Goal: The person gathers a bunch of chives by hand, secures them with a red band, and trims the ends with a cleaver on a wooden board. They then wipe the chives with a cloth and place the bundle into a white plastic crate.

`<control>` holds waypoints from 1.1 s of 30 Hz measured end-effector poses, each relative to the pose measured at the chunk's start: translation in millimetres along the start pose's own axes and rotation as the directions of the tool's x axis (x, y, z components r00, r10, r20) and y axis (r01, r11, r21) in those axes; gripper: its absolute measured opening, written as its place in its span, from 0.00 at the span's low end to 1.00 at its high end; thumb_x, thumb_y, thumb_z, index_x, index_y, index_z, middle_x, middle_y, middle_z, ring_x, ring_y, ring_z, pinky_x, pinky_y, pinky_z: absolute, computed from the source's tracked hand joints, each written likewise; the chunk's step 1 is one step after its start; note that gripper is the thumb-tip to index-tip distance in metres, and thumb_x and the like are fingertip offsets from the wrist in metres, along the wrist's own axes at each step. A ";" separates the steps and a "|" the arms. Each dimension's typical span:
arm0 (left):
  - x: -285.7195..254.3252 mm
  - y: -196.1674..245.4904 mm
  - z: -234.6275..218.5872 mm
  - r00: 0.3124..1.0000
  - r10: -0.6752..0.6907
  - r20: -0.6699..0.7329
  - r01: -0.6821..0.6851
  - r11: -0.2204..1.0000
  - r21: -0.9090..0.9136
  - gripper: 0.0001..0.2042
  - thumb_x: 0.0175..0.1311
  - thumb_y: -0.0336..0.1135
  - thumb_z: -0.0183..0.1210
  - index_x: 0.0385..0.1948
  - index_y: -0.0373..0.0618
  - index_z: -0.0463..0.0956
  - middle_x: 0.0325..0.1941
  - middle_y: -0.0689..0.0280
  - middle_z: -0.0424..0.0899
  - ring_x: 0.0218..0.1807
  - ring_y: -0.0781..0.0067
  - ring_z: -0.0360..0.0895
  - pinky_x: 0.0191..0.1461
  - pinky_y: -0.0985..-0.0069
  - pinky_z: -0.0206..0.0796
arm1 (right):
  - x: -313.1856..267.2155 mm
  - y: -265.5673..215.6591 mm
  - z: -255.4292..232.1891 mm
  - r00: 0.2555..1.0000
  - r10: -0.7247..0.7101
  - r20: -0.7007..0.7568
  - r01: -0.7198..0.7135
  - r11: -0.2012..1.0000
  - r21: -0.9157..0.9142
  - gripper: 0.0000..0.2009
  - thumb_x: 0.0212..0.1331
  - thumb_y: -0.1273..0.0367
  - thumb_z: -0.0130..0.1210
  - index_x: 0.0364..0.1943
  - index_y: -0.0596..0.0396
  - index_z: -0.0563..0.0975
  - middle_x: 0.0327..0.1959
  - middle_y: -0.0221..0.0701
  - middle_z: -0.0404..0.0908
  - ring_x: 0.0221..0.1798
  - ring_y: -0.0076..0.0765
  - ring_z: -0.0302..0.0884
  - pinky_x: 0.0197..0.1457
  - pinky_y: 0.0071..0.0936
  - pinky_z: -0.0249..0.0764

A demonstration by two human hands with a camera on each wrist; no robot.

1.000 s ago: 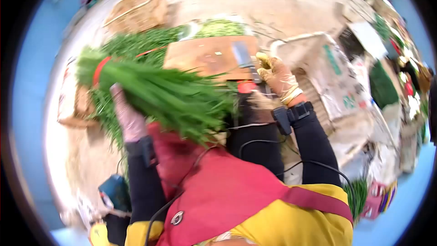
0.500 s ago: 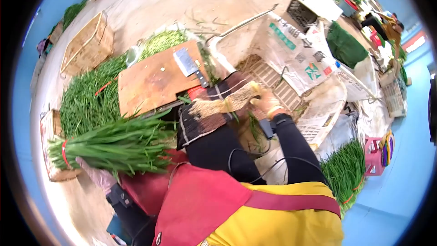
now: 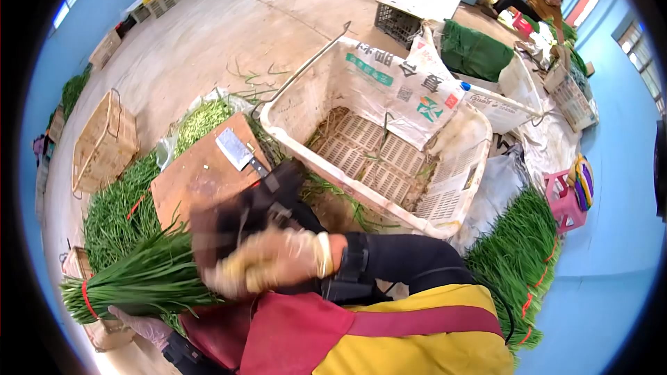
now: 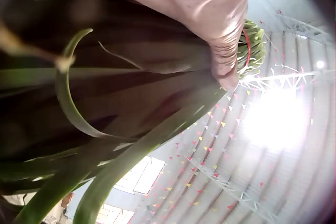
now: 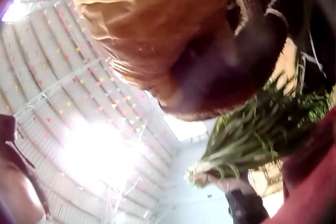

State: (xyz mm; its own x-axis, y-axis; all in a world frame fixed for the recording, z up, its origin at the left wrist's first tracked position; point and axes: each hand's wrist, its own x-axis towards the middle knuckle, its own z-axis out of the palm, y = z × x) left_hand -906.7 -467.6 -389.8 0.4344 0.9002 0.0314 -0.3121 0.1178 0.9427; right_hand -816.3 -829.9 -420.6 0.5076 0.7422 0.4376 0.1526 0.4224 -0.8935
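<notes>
My left hand (image 3: 142, 326), in a thin pale glove, grips a bunch of garlic chives (image 3: 142, 281) from beneath, near its red band (image 3: 87, 300). In the left wrist view the thumb (image 4: 226, 69) presses along the leaves. The leaf tips point toward my lap. My right hand (image 3: 281, 260), in a yellowish glove, is blurred over my lap, close to those tips. Dark plaid cloth (image 3: 212, 232) lies right beside it. In the right wrist view its fingers are in shadow; I cannot tell whether they hold anything.
A cleaver (image 3: 236, 151) lies on the wooden board (image 3: 187, 180); loose chives (image 3: 114, 219) are heaped left of it. A large white crate (image 3: 306, 149) lined with a printed sack stands ahead. More banded chives (image 3: 514, 257) and a pink stool (image 3: 566, 205) are at the right.
The head view has turned right. My right hand has moved from beside the cleaver, past my knee, leftward across my lap. The chive bunch stays in my left hand and now sits lower in view.
</notes>
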 end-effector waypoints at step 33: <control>-44.4 -97.2 103.7 0.854 -0.408 0.321 0.378 0.913 0.155 0.40 0.66 0.68 0.44 0.70 0.46 0.56 0.71 0.59 0.62 0.68 0.58 0.64 0.72 0.59 0.56 | -331.6 50.5 -495.6 -0.373 -0.436 -0.819 -0.740 0.672 -0.021 0.39 0.48 0.71 0.67 0.67 0.57 0.60 0.40 0.37 0.81 0.40 0.38 0.79 0.46 0.33 0.75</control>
State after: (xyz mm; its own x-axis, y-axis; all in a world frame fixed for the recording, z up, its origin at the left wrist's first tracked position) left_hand -808.1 -562.6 -448.4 0.7701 0.5863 -0.2514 0.0101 0.3829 0.9238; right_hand -556.6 -1312.6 -661.0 0.4383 -0.8872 0.1439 -0.2551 -0.2763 -0.9266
